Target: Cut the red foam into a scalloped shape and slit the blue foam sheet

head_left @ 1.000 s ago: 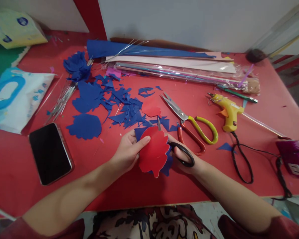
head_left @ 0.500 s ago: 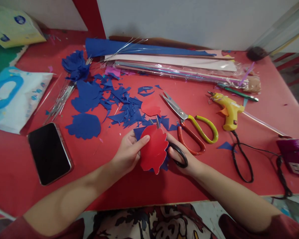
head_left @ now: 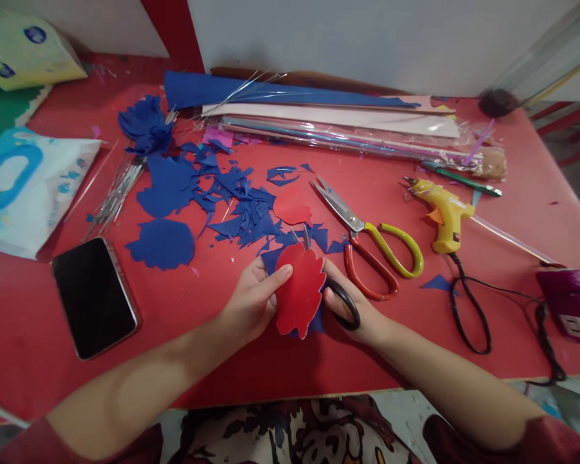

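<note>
My left hand pinches a red petal-shaped template with a scalloped edge, thumb on top. Behind the template, a blue sheet sticks out at its upper left and lower edge. In my right hand is a pair of black-handled scissors, the thumb through one loop. Their two blade tips show apart above the template; the rest of the blades is hidden behind it. A second red template lies just beyond. To its right rest larger scissors with red and yellow handles.
Blue scraps and cut blue petals lie left of centre, near a blue flower and wires. A phone and wipes pack sit left. A yellow glue gun with its cord lies right; rolled sheets line the back.
The template and blue sheet have turned slightly in my left hand. The scissors' blade tips stand a little wider apart, and my right hand has shifted slightly left.
</note>
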Tool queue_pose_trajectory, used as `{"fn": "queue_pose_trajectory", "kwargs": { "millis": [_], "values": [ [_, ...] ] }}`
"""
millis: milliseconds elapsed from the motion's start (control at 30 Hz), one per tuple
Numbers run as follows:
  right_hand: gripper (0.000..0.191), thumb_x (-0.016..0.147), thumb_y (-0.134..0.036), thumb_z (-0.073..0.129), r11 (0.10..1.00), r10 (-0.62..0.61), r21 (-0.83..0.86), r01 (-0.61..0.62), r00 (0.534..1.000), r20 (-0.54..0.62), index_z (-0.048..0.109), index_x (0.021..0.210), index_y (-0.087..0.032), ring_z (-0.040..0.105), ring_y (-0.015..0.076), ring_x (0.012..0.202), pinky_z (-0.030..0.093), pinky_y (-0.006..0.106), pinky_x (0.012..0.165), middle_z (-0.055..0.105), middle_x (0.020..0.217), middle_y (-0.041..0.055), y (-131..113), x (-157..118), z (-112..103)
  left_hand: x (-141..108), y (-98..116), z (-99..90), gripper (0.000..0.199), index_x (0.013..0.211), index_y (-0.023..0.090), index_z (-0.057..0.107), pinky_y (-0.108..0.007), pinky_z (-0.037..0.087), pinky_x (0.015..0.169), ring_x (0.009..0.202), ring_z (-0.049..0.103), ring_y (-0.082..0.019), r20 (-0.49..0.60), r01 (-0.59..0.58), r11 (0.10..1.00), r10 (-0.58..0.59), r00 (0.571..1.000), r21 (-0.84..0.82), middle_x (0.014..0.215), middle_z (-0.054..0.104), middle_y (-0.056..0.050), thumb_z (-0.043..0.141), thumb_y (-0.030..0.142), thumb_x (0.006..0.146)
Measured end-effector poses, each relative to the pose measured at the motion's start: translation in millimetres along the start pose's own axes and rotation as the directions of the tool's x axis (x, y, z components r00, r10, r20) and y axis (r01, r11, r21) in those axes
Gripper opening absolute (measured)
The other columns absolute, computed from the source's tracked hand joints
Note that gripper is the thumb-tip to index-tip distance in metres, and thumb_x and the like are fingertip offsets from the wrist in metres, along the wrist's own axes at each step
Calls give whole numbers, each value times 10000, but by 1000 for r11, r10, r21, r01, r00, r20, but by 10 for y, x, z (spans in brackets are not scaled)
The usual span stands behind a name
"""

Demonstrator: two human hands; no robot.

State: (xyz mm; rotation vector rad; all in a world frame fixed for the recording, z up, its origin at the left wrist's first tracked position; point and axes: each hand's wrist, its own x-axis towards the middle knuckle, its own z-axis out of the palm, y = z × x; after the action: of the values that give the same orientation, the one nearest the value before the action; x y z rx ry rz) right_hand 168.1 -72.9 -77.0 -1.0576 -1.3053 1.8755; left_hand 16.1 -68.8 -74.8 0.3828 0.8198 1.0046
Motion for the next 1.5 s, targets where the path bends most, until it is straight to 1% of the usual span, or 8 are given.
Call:
{"fn": "queue_pose_trajectory", "kwargs": {
  "millis": [133,333,600,667,867,1000,1267,1500],
  "values": [
    [435,740,-632,537,993,-2,116,-4,999,51,419,892,-242,379,90,472,369,236,461,392,605,-48,-37,6,25,-4,11,19,264,918,160,603,-340,552,723,748,679,-207,-4,16,1000,-15,1000,10,826,705,-41,706,253,694],
    [428,724,-615,575,987,23,160,-30,999,47,411,871,-248,348,84,448,328,237,434,383,593,-52,-38,5,50,-4,27,14,257,905,175,614,-338,547,732,783,680,-219,-4,13,999,-13,1000,42,846,709,-43,709,278,690],
    [428,731,-573,604,969,27,246,-37,999,44,406,900,-232,316,49,411,282,203,399,398,610,-68,34,-2,57,-1,34,13,255,928,177,606,-327,542,753,822,680,-217,-11,-20,999,20,1000,33,863,712,-37,701,245,701],
    [437,725,-572,612,968,26,249,-36,999,43,406,894,-225,318,42,406,280,197,392,404,614,-70,28,-3,57,5,40,8,271,940,172,600,-326,537,772,854,675,-218,-11,-24,999,24,1000,32,886,712,-41,705,234,698],
    [447,691,-584,636,969,43,243,-47,999,21,413,852,-231,340,55,399,290,218,392,405,594,-63,-37,-4,43,13,80,-5,333,877,145,579,-365,521,817,855,674,-235,-98,1,999,2,995,32,836,718,-51,767,228,616],
    [415,704,-600,608,972,16,236,-21,1000,22,443,850,-248,364,85,410,288,244,396,418,576,-43,-38,-6,28,9,91,-1,344,898,145,577,-377,511,837,865,672,-238,-83,29,999,-27,996,22,847,717,-53,764,204,615],
    [387,733,-585,589,972,-18,234,10,999,28,457,852,-241,364,84,424,299,239,409,428,584,-41,-4,-22,15,11,92,-14,338,890,150,585,-393,514,823,867,672,-255,-64,53,998,-51,997,30,847,715,-55,765,220,614],
    [403,738,-575,592,963,-31,270,17,998,47,447,875,-224,371,72,450,287,225,414,441,646,-34,9,-32,16,16,110,-32,334,872,154,592,-367,537,765,760,686,-222,-50,45,998,-43,998,37,787,718,-38,775,223,602]
  ]
}}
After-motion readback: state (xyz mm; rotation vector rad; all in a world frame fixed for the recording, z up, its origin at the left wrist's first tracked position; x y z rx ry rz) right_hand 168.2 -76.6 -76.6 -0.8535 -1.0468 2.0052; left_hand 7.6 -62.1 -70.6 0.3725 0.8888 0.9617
